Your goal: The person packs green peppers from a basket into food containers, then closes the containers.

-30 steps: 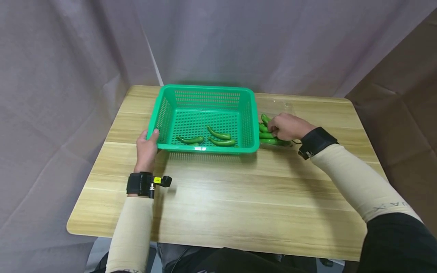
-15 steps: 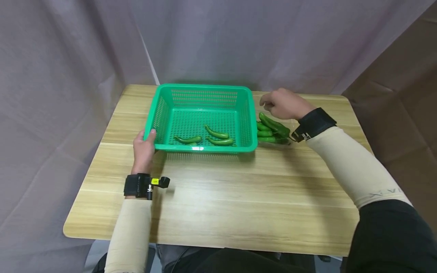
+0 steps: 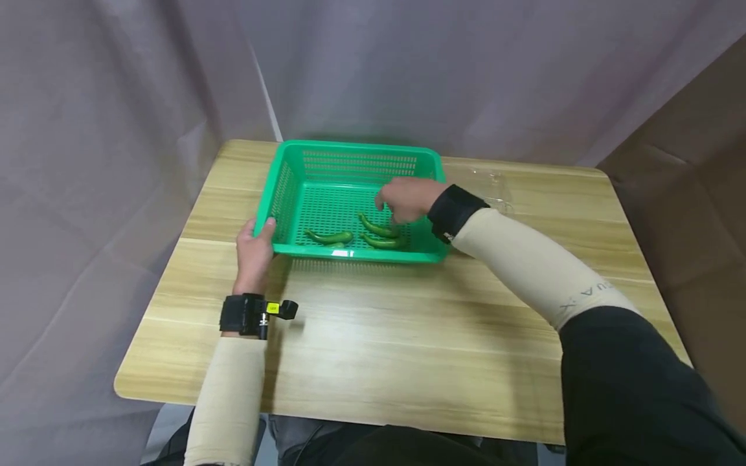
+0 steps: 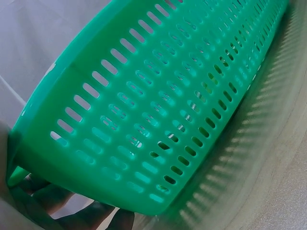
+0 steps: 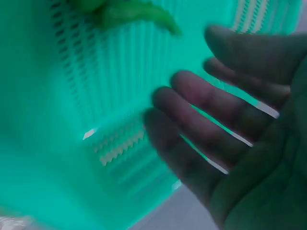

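A green plastic basket [image 3: 355, 145] with perforated walls stands on the table. Several green peppers [image 3: 329, 238] lie on its floor, toward the near side. My left hand [image 3: 254, 256] grips the near-left corner of the rim, thumb over the top; in the left wrist view its fingers [image 4: 88, 218] reach beneath the green edge. My right hand [image 3: 409, 199] hovers inside the basket's right part, above the peppers. In the right wrist view its fingers are spread and slightly bent, holding nothing, with a blurred pepper [image 5: 139, 13] beyond them.
A clear plastic tray [image 3: 492, 188] sits right of the basket, partly hidden by my right wrist and sleeve. The wooden table [image 3: 373, 349] extends toward me. Grey curtain [image 3: 408, 71] hangs behind the far edge, brown cloth [image 3: 688, 188] at the right.
My right hand has lifted from the pepper pile right of the basket and swung left over the basket. That pile is now hidden behind my arm. The left hand has kept its hold.
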`<state>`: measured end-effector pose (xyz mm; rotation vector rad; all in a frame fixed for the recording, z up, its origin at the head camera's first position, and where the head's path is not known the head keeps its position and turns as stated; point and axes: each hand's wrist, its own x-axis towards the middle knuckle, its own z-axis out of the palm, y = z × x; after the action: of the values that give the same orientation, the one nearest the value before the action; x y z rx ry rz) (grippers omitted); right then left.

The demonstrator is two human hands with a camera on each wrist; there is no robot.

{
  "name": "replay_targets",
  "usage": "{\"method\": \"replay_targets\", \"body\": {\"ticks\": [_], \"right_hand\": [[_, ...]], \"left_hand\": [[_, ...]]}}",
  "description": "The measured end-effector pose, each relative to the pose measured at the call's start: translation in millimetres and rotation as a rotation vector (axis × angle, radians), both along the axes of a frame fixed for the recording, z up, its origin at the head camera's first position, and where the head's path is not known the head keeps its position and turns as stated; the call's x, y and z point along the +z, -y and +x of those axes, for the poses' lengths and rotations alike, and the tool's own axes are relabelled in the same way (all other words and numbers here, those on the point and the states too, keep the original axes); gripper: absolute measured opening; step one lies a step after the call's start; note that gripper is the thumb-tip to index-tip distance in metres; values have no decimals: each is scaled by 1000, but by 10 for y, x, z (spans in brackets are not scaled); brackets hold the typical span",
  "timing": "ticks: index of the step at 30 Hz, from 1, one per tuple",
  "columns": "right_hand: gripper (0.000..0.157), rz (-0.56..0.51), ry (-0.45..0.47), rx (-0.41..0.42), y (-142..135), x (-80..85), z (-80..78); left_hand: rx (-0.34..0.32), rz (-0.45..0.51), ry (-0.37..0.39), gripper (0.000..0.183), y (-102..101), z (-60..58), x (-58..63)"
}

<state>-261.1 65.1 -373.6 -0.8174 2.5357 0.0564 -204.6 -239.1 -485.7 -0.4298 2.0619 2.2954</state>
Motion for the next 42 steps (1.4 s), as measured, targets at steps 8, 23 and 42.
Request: {"method": "replay_targets", "body": {"ticks": [8, 23, 42], "right_hand": [[32, 266, 119, 12, 247, -245, 131], [19, 150, 230, -82, -61, -454, 57], [43, -145, 59, -110, -313, -69, 13]], "left_hand": [[-12, -13, 1, 45, -143, 69, 4], [-34, -47, -18, 43, -256, 76, 4], [-36, -41, 12, 44, -171, -36, -17]]}}
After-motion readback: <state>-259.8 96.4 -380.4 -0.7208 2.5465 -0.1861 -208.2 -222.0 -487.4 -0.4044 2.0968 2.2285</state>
